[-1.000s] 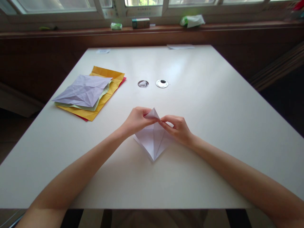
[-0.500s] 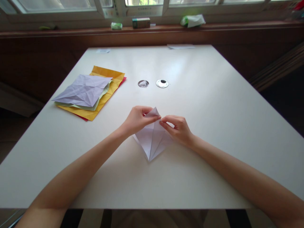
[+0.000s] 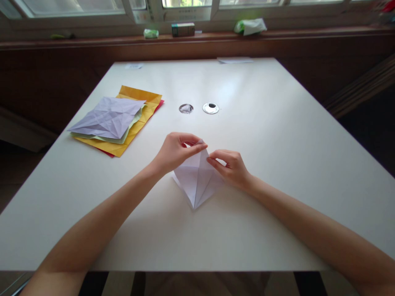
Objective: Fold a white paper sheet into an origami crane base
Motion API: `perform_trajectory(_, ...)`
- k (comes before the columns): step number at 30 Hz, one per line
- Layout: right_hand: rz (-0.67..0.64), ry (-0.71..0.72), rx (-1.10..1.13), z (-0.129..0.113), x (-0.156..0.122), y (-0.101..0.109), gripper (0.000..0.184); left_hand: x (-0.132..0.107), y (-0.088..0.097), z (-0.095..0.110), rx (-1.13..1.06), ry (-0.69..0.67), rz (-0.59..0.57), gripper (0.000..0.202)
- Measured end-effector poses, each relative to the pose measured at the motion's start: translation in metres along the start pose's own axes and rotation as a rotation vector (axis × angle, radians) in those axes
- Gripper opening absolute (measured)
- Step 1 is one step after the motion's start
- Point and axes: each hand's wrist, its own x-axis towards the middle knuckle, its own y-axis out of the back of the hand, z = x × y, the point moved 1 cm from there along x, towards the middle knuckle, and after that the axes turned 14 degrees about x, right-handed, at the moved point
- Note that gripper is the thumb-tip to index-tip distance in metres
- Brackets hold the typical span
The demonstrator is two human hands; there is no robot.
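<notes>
A pale lilac folded paper (image 3: 196,181), kite-shaped with its point toward me, lies on the white table (image 3: 262,164). My left hand (image 3: 174,152) pinches the paper's top flap between thumb and fingers and holds it lifted. My right hand (image 3: 231,168) has curled fingers pressed on the paper's right upper edge, fingertips close to the left hand's.
A stack of creased sheets (image 3: 115,119), lilac over pale green, yellow and red, lies at the left of the table. Two round cable grommets (image 3: 199,108) sit mid-table. A sill behind holds a small box (image 3: 183,29) and wrapped packets (image 3: 249,26).
The top flap, standing up as a small triangle before, has been drawn down and left by my left hand. The paper's point shifted slightly left. My right hand stayed put.
</notes>
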Motion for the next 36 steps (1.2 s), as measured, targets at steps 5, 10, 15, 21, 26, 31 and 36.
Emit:
perform_trajectory(5,0.001,0.008,0.006,0.001,-0.001,0.000,0.019,0.000,0.002,0.002,0.000,-0.016,0.032,0.028)
perform_trajectory(10,-0.005,0.017,0.011,0.001,0.000,0.000,0.017,0.000,0.005,0.005,-0.014,-0.014,0.066,0.028)
perform_trajectory(15,-0.019,0.021,0.013,0.000,-0.001,0.000,0.016,0.002,0.010,0.006,-0.049,0.009,0.067,0.028)
perform_trajectory(21,0.013,0.008,0.015,0.000,0.000,0.000,0.017,0.004,0.017,0.005,-0.088,0.024,-0.001,0.024)
perform_trajectory(26,0.014,0.005,0.028,0.000,0.000,0.000,0.017,0.004,0.019,0.004,-0.075,0.040,-0.067,0.018)
perform_trajectory(31,0.007,0.001,0.026,0.001,-0.001,0.000,0.017,0.005,0.017,0.004,-0.053,0.032,-0.065,0.016)
perform_trajectory(36,0.008,-0.002,0.028,0.001,0.000,0.000,0.017,0.004,0.015,0.005,-0.061,0.013,-0.045,0.015)
